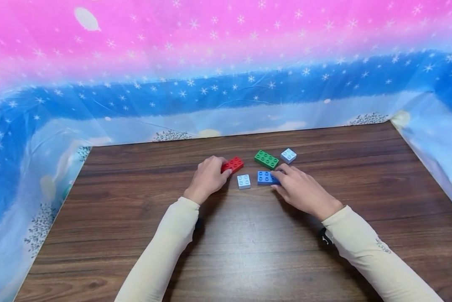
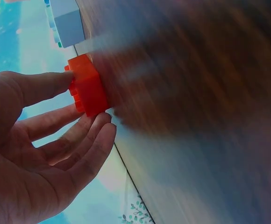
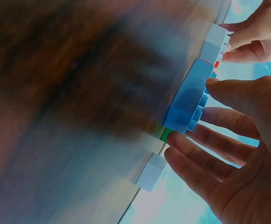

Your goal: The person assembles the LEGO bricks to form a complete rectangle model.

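Observation:
A red building brick (image 1: 233, 164) lies on the table, with my left hand (image 1: 208, 178) at its left end. In the left wrist view, the thumb of that hand (image 2: 28, 144) meets the studded side of the red brick (image 2: 89, 86), and the fingers curl behind its end. My right hand (image 1: 303, 191) grips the right end of a blue brick (image 1: 265, 178), covering some studs. From the right wrist, the thumb and fingers straddle the blue brick (image 3: 187, 100). Between the two hands sits a small white brick (image 1: 243, 181) with its studs up.
Behind the blue brick lies a green brick (image 1: 266, 159). Another small white brick (image 1: 288, 155) is just right of it. The dark wooden table (image 1: 248, 260) ends at a pink and blue snowflake cloth (image 1: 226, 92) hanging at the back and sides.

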`<action>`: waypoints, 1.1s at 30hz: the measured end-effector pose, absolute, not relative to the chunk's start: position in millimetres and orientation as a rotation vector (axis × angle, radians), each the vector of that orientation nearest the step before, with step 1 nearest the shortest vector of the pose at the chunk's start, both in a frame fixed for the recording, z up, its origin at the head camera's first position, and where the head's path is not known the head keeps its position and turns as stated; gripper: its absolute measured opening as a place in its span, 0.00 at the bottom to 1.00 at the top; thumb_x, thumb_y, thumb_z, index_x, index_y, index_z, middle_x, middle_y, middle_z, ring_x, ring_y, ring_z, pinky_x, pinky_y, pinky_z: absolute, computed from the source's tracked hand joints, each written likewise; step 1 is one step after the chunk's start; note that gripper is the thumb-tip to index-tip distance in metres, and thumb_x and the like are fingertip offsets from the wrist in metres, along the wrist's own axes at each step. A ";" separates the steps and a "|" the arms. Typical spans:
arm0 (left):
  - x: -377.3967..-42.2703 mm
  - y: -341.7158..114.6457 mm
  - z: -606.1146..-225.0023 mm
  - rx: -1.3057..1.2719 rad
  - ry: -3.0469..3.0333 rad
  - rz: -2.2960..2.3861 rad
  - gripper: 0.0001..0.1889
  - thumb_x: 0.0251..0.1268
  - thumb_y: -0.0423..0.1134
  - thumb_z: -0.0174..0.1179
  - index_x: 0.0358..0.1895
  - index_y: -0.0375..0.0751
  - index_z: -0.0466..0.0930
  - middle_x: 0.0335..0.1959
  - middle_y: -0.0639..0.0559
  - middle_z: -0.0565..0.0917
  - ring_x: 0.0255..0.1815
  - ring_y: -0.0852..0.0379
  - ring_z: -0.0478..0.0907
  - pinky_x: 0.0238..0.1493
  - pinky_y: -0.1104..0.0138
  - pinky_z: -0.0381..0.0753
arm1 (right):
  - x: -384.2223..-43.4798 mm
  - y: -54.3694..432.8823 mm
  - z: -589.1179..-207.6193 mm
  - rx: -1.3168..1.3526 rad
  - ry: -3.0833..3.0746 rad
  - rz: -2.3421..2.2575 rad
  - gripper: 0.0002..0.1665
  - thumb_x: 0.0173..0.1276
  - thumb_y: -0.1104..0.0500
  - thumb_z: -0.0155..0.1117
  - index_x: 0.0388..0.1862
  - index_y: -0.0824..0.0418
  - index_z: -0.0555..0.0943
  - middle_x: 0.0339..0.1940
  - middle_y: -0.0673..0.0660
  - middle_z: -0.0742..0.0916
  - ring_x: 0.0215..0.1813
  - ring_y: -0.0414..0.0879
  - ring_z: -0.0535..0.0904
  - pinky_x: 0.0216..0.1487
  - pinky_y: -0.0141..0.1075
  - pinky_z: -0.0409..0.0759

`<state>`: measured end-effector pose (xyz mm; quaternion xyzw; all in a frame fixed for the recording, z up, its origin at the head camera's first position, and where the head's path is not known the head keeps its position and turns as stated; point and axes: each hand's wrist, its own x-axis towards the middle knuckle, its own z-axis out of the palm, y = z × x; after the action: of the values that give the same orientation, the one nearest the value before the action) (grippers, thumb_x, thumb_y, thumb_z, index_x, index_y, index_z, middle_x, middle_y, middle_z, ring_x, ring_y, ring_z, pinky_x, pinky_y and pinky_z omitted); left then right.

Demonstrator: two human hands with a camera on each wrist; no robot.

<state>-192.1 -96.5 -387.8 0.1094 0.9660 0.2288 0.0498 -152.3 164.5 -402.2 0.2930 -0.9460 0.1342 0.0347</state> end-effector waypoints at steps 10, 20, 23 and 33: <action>-183.5 -110.5 -387.3 0.337 2.926 0.684 0.16 0.73 0.41 0.63 0.57 0.36 0.84 0.48 0.43 0.85 0.41 0.49 0.75 0.45 0.57 0.75 | -152.8 168.4 -405.8 0.914 -2.867 0.445 0.20 0.71 0.61 0.68 0.57 0.72 0.80 0.52 0.65 0.82 0.49 0.56 0.83 0.50 0.50 0.83; -173.3 -121.3 -382.9 0.330 2.892 0.660 0.18 0.71 0.40 0.65 0.60 0.36 0.83 0.53 0.42 0.84 0.43 0.48 0.76 0.47 0.55 0.77 | -154.0 171.9 -402.9 0.894 -2.891 0.467 0.17 0.69 0.65 0.70 0.53 0.70 0.79 0.47 0.64 0.84 0.46 0.55 0.84 0.47 0.49 0.84; -170.5 -124.0 -382.5 0.341 2.894 0.650 0.18 0.72 0.40 0.64 0.60 0.36 0.83 0.54 0.42 0.84 0.44 0.49 0.77 0.48 0.55 0.77 | -153.5 173.8 -402.0 0.894 -2.894 0.479 0.18 0.68 0.67 0.70 0.53 0.70 0.78 0.46 0.64 0.84 0.45 0.54 0.84 0.46 0.49 0.84; -158.2 -131.5 -379.6 0.381 2.842 0.668 0.17 0.71 0.36 0.65 0.59 0.35 0.83 0.52 0.43 0.85 0.38 0.50 0.74 0.42 0.58 0.74 | -152.4 177.6 -398.8 0.918 -2.907 0.519 0.16 0.66 0.68 0.71 0.51 0.67 0.79 0.43 0.61 0.84 0.40 0.50 0.83 0.41 0.45 0.84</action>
<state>-158.2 -131.5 -379.6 0.1286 0.9605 0.2260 0.0987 -152.4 177.6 -398.8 0.2968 -0.9398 0.1679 0.0244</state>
